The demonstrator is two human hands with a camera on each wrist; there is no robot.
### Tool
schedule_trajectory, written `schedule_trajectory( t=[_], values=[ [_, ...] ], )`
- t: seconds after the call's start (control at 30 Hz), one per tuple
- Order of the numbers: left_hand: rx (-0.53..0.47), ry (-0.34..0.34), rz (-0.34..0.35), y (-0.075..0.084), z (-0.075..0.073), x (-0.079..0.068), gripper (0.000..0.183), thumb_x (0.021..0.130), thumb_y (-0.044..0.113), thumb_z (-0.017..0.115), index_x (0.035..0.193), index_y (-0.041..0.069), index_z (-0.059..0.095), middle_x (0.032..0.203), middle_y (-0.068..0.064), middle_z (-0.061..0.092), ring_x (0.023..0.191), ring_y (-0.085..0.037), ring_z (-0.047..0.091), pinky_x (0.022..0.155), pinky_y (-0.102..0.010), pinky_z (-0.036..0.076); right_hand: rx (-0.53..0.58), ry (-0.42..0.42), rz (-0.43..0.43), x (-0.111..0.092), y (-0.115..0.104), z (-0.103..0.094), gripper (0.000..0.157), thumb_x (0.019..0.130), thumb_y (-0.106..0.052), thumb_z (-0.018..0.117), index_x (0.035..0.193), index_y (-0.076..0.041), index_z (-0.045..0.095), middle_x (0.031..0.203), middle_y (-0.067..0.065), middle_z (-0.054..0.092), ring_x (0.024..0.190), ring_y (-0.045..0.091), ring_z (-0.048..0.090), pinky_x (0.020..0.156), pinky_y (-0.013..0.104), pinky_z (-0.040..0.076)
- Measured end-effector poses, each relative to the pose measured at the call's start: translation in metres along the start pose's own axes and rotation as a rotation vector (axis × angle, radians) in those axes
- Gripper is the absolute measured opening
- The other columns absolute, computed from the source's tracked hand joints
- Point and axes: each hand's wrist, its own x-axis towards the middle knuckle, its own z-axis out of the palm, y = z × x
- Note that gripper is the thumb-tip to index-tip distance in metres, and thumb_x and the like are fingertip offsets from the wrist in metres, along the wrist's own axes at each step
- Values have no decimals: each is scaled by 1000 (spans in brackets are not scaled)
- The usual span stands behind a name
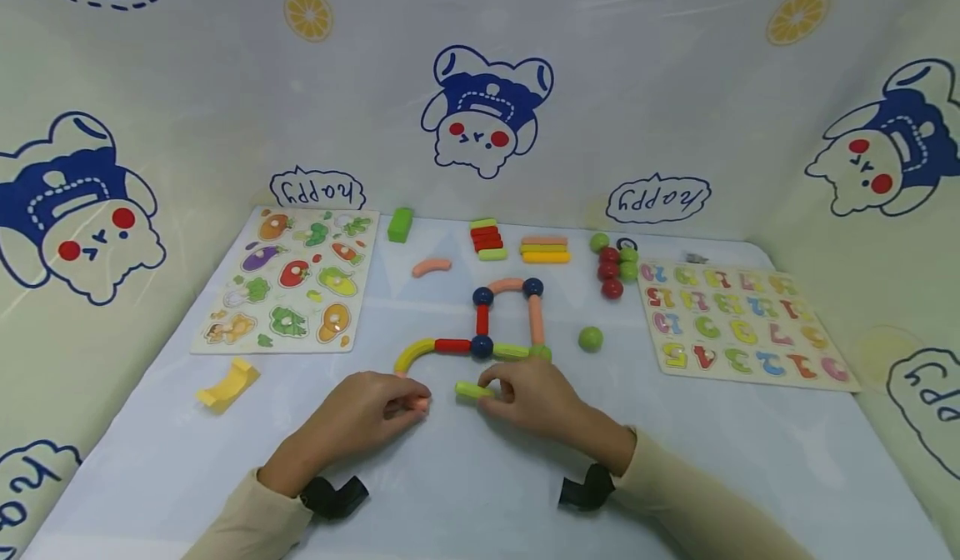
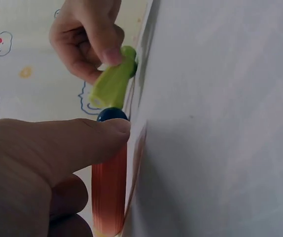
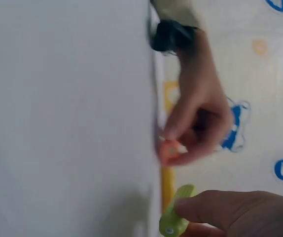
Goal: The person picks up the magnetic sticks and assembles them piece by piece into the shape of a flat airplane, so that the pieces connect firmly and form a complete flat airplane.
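My left hand [image 1: 367, 410] pinches a salmon-pink stick [image 2: 109, 192] between thumb and fingers; in the head view only its end shows. To its right, my right hand [image 1: 536, 397] grips a short light-green stick [image 1: 470, 391], whose free end points left. Just beyond both hands lies a joined figure of sticks and balls. It has a yellow curved stick [image 1: 415, 353] near the left hand, red sticks [image 1: 452, 346], dark blue balls [image 1: 482, 347], pink sticks [image 1: 536, 320] and a green stick [image 1: 512, 351]. A green ball [image 1: 541, 352] at its corner is partly hidden by the right hand.
A vegetable puzzle board [image 1: 285, 281] lies at left, a number puzzle board [image 1: 742, 327] at right. Spare sticks [image 1: 545, 250], red balls [image 1: 609, 271] and a green block [image 1: 401, 225] are at the back. A yellow curved block [image 1: 228, 385] and a loose green ball [image 1: 590, 339] lie nearer.
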Motion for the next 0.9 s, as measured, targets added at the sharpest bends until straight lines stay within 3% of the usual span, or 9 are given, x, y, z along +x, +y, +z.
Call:
schedule_trajectory(
  t=[0.13,0.4,0.63,0.9],
  values=[
    [3,17,0,-2,0,-1,15,86,37,67,99,30,70,76,27,54,64,3,47,60,-21,41,-18,29,-71,1,-5,17,21,83,-37,68,98,-23,70,48,-14,37,43,3,37,43,20,30],
    [-14,32,18,0,2,2,14,85,35,69,98,30,69,75,26,54,62,3,47,58,-20,41,24,47,-134,5,-11,28,20,83,-35,69,98,-22,69,50,-14,37,44,2,35,43,19,28],
    [29,20,2,-2,5,2,12,83,33,70,95,32,69,70,26,50,59,3,44,56,-20,38,60,119,-178,5,-11,39,18,84,-36,68,97,-23,68,51,-16,37,45,-2,34,44,16,27],
    [-24,6,1,-1,7,1,26,82,34,72,107,27,71,82,27,60,70,10,52,68,-22,47,110,155,-186,1,-11,45,20,85,-36,68,100,-23,67,52,-17,38,46,-3,35,45,17,28]
  ],
)
